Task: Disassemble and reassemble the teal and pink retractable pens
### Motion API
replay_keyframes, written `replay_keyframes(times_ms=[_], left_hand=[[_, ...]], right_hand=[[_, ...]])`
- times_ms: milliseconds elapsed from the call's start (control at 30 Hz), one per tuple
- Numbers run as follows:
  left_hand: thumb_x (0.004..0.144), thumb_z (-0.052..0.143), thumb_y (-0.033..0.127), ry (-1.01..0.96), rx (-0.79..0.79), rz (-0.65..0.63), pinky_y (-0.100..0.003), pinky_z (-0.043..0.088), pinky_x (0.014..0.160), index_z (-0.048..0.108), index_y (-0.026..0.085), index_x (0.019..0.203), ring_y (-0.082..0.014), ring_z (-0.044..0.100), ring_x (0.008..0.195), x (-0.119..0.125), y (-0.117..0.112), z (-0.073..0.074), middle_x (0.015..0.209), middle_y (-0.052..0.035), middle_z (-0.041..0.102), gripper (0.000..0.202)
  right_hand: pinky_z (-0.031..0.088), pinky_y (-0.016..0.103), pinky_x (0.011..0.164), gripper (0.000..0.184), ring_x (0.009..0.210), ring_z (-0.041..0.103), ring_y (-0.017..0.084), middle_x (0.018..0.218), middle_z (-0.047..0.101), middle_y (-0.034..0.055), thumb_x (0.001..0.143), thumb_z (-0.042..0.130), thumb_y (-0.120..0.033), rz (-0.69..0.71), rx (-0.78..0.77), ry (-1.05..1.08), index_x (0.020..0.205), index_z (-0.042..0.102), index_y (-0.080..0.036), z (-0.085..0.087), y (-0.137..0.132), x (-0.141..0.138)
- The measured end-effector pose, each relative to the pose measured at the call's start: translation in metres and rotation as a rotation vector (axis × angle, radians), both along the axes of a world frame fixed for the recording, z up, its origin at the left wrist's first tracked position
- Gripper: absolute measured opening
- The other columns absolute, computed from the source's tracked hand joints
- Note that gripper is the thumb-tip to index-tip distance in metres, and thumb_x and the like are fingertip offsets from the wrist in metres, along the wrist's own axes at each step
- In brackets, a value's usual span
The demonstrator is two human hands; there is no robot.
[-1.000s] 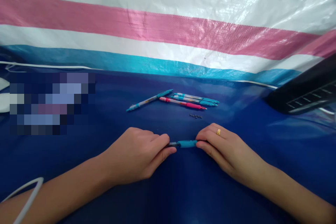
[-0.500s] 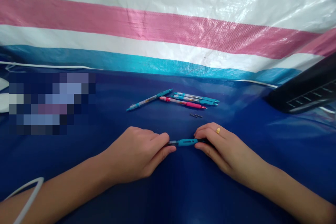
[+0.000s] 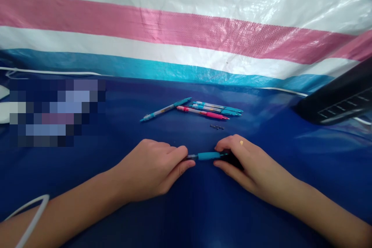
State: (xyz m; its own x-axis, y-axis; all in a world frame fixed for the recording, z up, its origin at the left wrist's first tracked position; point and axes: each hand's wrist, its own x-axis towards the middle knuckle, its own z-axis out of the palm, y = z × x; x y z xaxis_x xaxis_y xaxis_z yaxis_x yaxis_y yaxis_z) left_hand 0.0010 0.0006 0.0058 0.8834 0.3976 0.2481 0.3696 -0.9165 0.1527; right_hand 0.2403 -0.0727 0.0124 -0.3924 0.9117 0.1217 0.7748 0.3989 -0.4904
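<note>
A pen (image 3: 208, 156) with a clear barrel and a light-blue rubber grip lies crosswise between my hands, a little above or on the blue surface; I cannot tell which. My left hand (image 3: 158, 168) is closed on its barrel end, thumb and index finger pinching it. Around the tip end, the thumb and bent index finger of my right hand (image 3: 242, 161) sit on either side of the grip. A gold ring is on that hand. The pen's far left part is hidden in my left fist. Just beyond are several small dark pieces (image 3: 217, 127).
Farther back lie a red pen (image 3: 203, 112), a pair of light-blue pens (image 3: 217, 107) and a slanted light-blue pen (image 3: 165, 109). A black object (image 3: 334, 97) stands at right. White cable (image 3: 31, 221) crosses my left forearm. A striped sheet (image 3: 174, 27) hangs behind.
The pen has turned about its length: the slot seen on its grip is out of sight now. My right thumb and index finger have spread slightly. My left hand stays put.
</note>
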Motion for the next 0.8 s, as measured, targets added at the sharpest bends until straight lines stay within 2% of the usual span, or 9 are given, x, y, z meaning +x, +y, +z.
replay_keyframes(times_ms=[133, 333, 500, 600, 700, 800], left_hand=[[0.103, 0.026, 0.034, -0.008, 0.009, 0.001, -0.026, 0.027, 0.043, 0.048, 0.019, 0.071, -0.0144, 0.053, 0.043, 0.0005, -0.0002, 0.0003, 0.053, 0.0025, 0.053, 0.042], [0.103, 0.026, 0.034, 0.005, 0.001, 0.009, -0.025, 0.028, 0.043, 0.047, 0.019, 0.070, -0.0146, 0.052, 0.043, 0.0013, 0.0007, -0.0008, 0.052, 0.0022, 0.052, 0.042], [0.103, 0.027, 0.033, -0.005, -0.022, 0.007, -0.025, 0.031, 0.043, 0.051, 0.018, 0.073, -0.0145, 0.054, 0.044, -0.0002, 0.0006, -0.0009, 0.054, 0.0023, 0.054, 0.041], [0.103, 0.029, 0.030, -0.047, -0.021, -0.011, -0.025, 0.035, 0.046, 0.057, 0.017, 0.095, -0.0142, 0.060, 0.052, -0.0013, 0.0014, -0.0010, 0.063, 0.0024, 0.060, 0.032], [0.102, 0.029, 0.023, -0.049, 0.018, -0.051, -0.024, 0.034, 0.045, 0.051, 0.020, 0.121, -0.0130, 0.059, 0.053, -0.0024, 0.0024, -0.0006, 0.068, 0.0035, 0.059, 0.029], [0.100, 0.030, 0.020, -0.038, 0.035, -0.061, -0.024, 0.032, 0.043, 0.052, 0.021, 0.121, -0.0123, 0.056, 0.051, -0.0031, 0.0026, -0.0009, 0.070, 0.0031, 0.058, 0.030]], right_hand=[[0.052, 0.035, 0.081, 0.016, 0.093, 0.061, 0.020, 0.101, 0.065, 0.0068, 0.098, 0.045, -0.024, 0.031, 0.052, -0.011, 0.110, 0.055, -0.021, 0.0001, 0.0003, -0.0004], [0.052, 0.032, 0.071, 0.009, 0.082, 0.060, 0.019, 0.093, 0.063, 0.0052, 0.095, 0.045, -0.017, -0.001, -0.020, 0.010, 0.100, 0.052, -0.021, -0.0038, 0.0005, 0.0021], [0.051, 0.033, 0.074, 0.015, 0.089, 0.060, 0.021, 0.096, 0.063, 0.0050, 0.095, 0.050, -0.022, 0.014, 0.023, 0.002, 0.110, 0.050, -0.021, -0.0004, 0.0001, 0.0005], [0.051, 0.033, 0.074, 0.013, 0.085, 0.061, 0.020, 0.093, 0.064, 0.0048, 0.097, 0.045, -0.022, 0.035, 0.033, -0.019, 0.107, 0.053, -0.021, 0.0007, 0.0003, 0.0000], [0.050, 0.032, 0.072, 0.014, 0.083, 0.061, 0.019, 0.091, 0.064, 0.0049, 0.098, 0.044, -0.022, 0.025, 0.033, -0.011, 0.107, 0.054, -0.020, 0.0002, -0.0003, 0.0005], [0.049, 0.030, 0.072, 0.013, 0.083, 0.061, 0.018, 0.090, 0.065, 0.0041, 0.097, 0.044, -0.022, 0.010, 0.060, 0.016, 0.107, 0.053, -0.020, -0.0002, -0.0013, 0.0007]])
